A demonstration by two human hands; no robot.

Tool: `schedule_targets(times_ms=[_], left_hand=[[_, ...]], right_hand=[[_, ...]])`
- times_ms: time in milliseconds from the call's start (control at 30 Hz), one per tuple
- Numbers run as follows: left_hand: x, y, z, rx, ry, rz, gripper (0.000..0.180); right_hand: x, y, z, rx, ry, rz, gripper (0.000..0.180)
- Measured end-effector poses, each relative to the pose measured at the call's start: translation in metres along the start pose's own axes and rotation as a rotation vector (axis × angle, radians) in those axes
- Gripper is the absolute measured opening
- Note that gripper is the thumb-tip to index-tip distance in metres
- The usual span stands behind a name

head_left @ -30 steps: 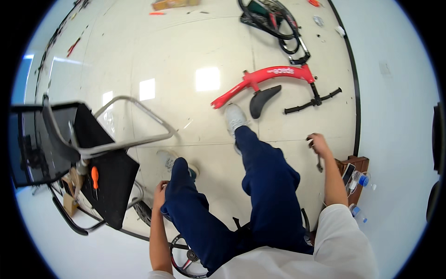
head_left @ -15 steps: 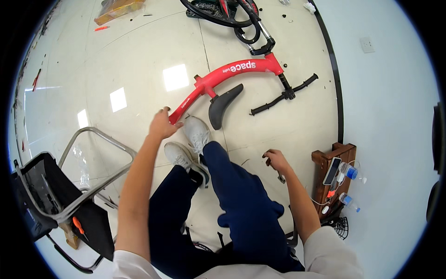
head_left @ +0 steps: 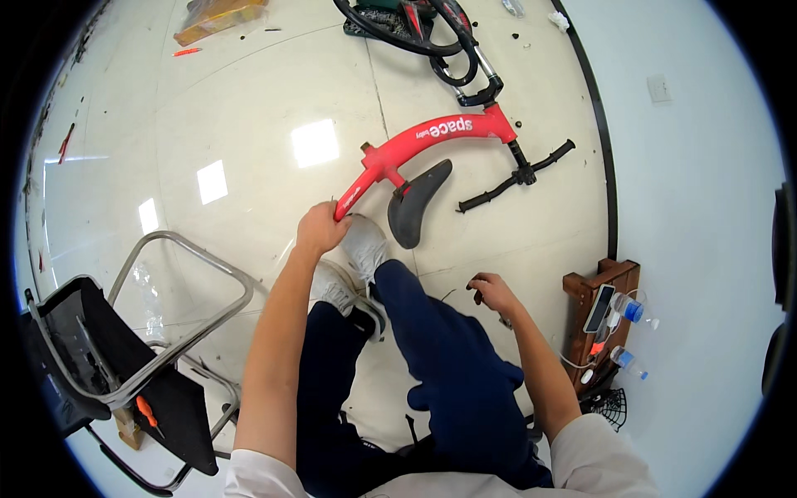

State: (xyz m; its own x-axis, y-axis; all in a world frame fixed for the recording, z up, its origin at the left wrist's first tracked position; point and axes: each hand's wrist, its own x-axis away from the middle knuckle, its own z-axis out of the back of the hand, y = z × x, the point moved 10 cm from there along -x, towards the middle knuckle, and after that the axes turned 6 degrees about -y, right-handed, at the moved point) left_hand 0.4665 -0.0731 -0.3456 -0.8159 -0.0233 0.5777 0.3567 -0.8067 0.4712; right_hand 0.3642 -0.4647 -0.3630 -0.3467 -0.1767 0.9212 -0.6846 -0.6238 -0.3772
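Observation:
A red children's bike frame (head_left: 415, 141) lies on its side on the tiled floor. My left hand (head_left: 322, 230) is closed round the narrow rear end of it. A dark saddle (head_left: 418, 203) points towards me, and a black handlebar (head_left: 525, 175) and fork (head_left: 486, 91) are at the frame's far right end. My right hand (head_left: 495, 293) hangs low beside my right knee, fingers curled in. A small metallic piece shows under this hand; its kind is hidden by the hand.
Black wheel-like hoops (head_left: 407, 41) lie beyond the fork. On my left stands a metal-framed chair (head_left: 178, 349) with an orange-handled screwdriver (head_left: 144, 410) on it. A brown wooden stool (head_left: 586, 311) with a phone (head_left: 599, 308) and bottles is by the wall.
My left hand has moved right and now wraps round the frame's end, where its fingers were spread before. The frame sits slightly further right in view. My right hand has hardly moved.

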Motion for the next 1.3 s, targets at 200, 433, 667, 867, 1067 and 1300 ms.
schedule_targets(times_ms=[200, 433, 667, 867, 1067, 1300], left_hand=[[0.03, 0.045, 0.044, -0.025, -0.079, 0.017, 0.034], [0.056, 0.087, 0.079, -0.065, -0.06, -0.016, 0.034], [0.071, 0.107, 0.11, -0.193, -0.026, -0.015, 0.033], [0.058, 0.052, 0.097, -0.215, -0.044, 0.122, 0.033], [0.018, 0.007, 0.053, -0.169, -0.109, 0.227, 0.031], [-0.01, -0.018, 0.027, -0.123, -0.118, 0.181, 0.031]], right_hand=[[0.007, -0.001, -0.007, 0.032, 0.002, 0.085, 0.032], [0.028, -0.002, 0.0, -0.031, 0.004, 0.122, 0.031], [0.021, 0.004, 0.03, 0.515, 0.098, 0.714, 0.035], [-0.003, 0.025, 0.071, 0.099, 0.237, 0.012, 0.038], [-0.056, 0.021, 0.087, 0.236, 0.458, 0.07, 0.033], [-0.108, 0.016, 0.069, 0.109, 0.627, 0.192, 0.023]])
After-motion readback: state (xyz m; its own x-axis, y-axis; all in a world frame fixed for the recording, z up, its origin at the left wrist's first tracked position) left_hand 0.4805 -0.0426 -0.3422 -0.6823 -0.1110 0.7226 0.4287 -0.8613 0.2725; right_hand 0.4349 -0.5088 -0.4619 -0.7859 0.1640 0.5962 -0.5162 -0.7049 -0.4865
